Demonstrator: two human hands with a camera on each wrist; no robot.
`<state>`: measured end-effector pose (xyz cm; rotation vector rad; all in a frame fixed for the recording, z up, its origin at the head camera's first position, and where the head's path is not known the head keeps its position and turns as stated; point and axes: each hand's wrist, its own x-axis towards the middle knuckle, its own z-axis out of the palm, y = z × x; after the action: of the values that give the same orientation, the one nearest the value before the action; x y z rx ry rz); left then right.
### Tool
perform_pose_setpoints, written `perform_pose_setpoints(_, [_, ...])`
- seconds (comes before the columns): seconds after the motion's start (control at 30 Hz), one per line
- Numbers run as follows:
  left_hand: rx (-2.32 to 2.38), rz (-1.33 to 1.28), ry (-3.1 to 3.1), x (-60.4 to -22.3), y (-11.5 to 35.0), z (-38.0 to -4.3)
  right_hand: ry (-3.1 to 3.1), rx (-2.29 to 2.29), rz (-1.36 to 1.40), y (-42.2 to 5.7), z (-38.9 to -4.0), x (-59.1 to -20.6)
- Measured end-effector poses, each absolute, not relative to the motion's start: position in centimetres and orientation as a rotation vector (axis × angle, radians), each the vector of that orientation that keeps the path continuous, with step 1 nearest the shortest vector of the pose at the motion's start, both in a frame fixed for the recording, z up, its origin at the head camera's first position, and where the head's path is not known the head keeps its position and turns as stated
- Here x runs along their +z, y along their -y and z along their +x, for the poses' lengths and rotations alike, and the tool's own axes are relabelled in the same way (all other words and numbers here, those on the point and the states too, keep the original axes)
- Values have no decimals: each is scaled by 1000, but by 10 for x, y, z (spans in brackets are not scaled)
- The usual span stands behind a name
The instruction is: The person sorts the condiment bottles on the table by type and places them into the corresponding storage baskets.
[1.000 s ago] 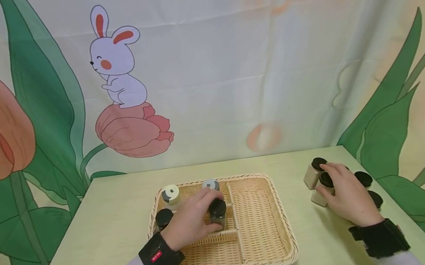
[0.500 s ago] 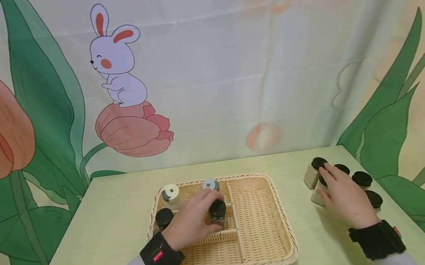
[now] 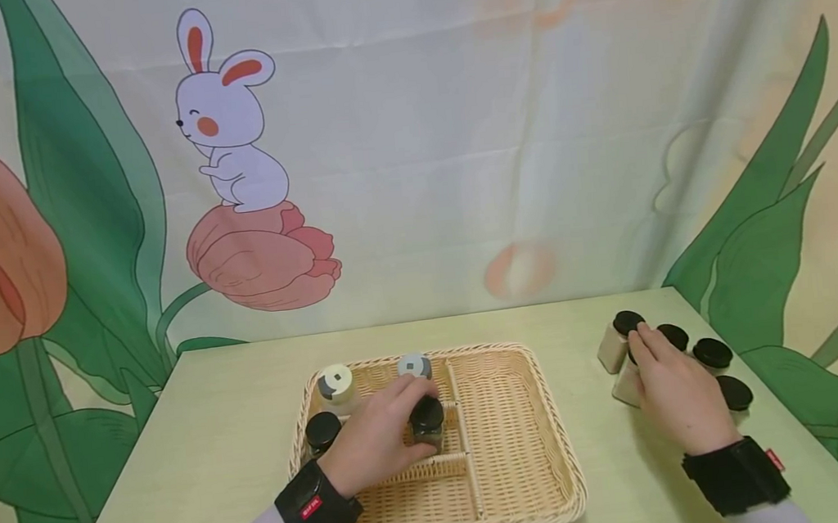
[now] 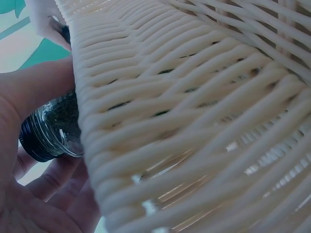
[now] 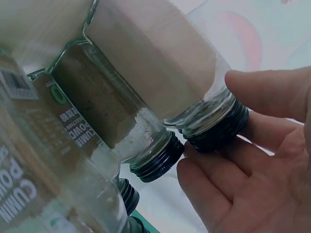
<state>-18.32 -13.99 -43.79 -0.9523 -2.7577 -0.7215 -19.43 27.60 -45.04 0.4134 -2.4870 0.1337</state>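
My left hand [image 3: 379, 437] grips a black-capped glass spice jar [image 3: 427, 415] standing in a middle compartment of the wicker basket [image 3: 579, 491]. In the left wrist view, dark contents show through this jar's glass [image 4: 65, 119], partly hidden by the basket wall. Out on the right of the table, my right hand [image 3: 684, 401] holds a spice jar of pale powder [image 3: 625, 385] by its top. The right wrist view has the thumb at this jar's [image 5: 155, 53] shoulder and the fingers around its black cap [image 5: 218, 128].
Other black-capped jars [image 3: 713, 353] cluster around my right hand; some labels read cumin powder [image 5: 17, 194]. In the basket stand a cream-capped jar [image 3: 337, 380], a grey-capped jar [image 3: 414, 366] and another black-capped jar [image 3: 323, 431]. A printed curtain [image 3: 412, 172] hangs behind the table.
My right hand has shifted slightly left, its fingers coming together over the jar's cap, uncovering more of the caps behind. The left hand keeps its hold on its jar in the basket.
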Motion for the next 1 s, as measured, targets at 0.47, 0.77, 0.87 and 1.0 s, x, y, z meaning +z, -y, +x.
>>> perform_pose_setpoints(0.47, [-689,-968,2736,-441,140,-184,2429,116,397,-274,-196,-454])
perform_pose_setpoints(0.77, [-685,-964,2741,-442,141,-184,2427,110,389,-272,-194,-453])
perform_pose_setpoints(0.87, [-682,-960,2746,-441,140,-184,2440,113,383,-271,-193,-452])
perform_pose_setpoints(1.0, [-673,-962,2742,-441,140,-183,2446,123,383,-270,-193,-451])
